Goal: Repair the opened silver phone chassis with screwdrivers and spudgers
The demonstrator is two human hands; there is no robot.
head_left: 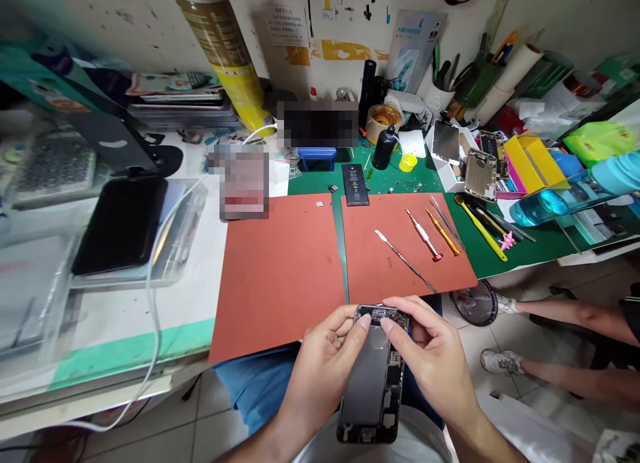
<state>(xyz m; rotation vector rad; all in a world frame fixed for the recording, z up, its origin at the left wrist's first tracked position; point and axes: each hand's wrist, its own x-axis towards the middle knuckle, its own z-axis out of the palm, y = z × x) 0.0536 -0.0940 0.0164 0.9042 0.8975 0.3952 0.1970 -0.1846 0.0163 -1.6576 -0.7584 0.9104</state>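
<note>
An opened phone (pixel 373 383), its inner parts showing, is held upright over the lap, in front of the mats. My left hand (pixel 333 346) grips its upper left edge, thumb on the top inner part. On the upper right edge, my right hand (pixel 430 343) has its thumb pressed near the same part, fingers behind. A metal spudger (pixel 405 260) lies on the right red mat (pixel 365 276), with a silver screwdriver (pixel 424 234), a gold screwdriver (pixel 443 232) and tweezers (pixel 447 222). A black battery (pixel 355 184) rests at that mat's back edge.
The left red mat (pixel 280 276) is beside it. Further back are a black bottle (pixel 385 148), a blue stand (pixel 317 158) and a spray can (pixel 230 63). A white cable (pixel 153 296) hangs over the left edge. A blue water bottle (pixel 575 193) lies right; a person's legs (pixel 575 310) show beyond.
</note>
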